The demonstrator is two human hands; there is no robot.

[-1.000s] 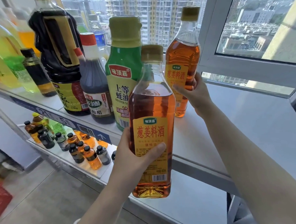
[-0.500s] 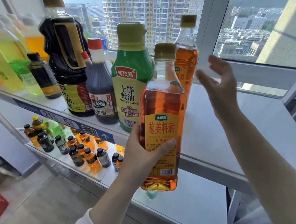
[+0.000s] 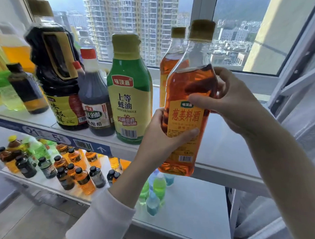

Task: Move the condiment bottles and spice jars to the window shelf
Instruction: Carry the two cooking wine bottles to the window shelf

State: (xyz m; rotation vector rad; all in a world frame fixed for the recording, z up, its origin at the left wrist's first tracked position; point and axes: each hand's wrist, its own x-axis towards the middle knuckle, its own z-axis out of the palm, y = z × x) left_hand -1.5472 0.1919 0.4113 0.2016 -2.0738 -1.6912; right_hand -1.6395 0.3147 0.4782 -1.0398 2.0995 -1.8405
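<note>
1. The amber cooking-wine bottle (image 3: 185, 116) with the orange label is gripped in both hands, so it's off the shelf for now. It's tilted a bit, cap leaning to the right, and its base is hanging just in front of the front edge of the window shelf (image 3: 220, 145).
2. The left hand (image 3: 159, 139) is wrapped round the lower half, with the thumb laid across the bottom of the label. A white sleeve (image 3: 103, 219) can be seen on that arm.
3. The right hand (image 3: 236, 102) is clamped on the shoulder of the bottle, thumb on the front at the top of the label, fingers curled round the back.
4. A second amber bottle (image 3: 166, 72) of the same kind is stood on the shelf right behind it and is partly hidden by it.
5. To the left of that, in a row on the shelf: a green oyster sauce bottle (image 3: 129, 95), a red-capped vinegar bottle (image 3: 95, 103), a big dark soy sauce jug (image 3: 59, 78) and a small dark bottle (image 3: 25, 88). The far left end is too blurred to be made out.
6. A lower shelf (image 3: 191, 198) is packed with little amber and dark bottles (image 3: 82, 179), plus a few green and blue ones (image 3: 159, 187).
</note>
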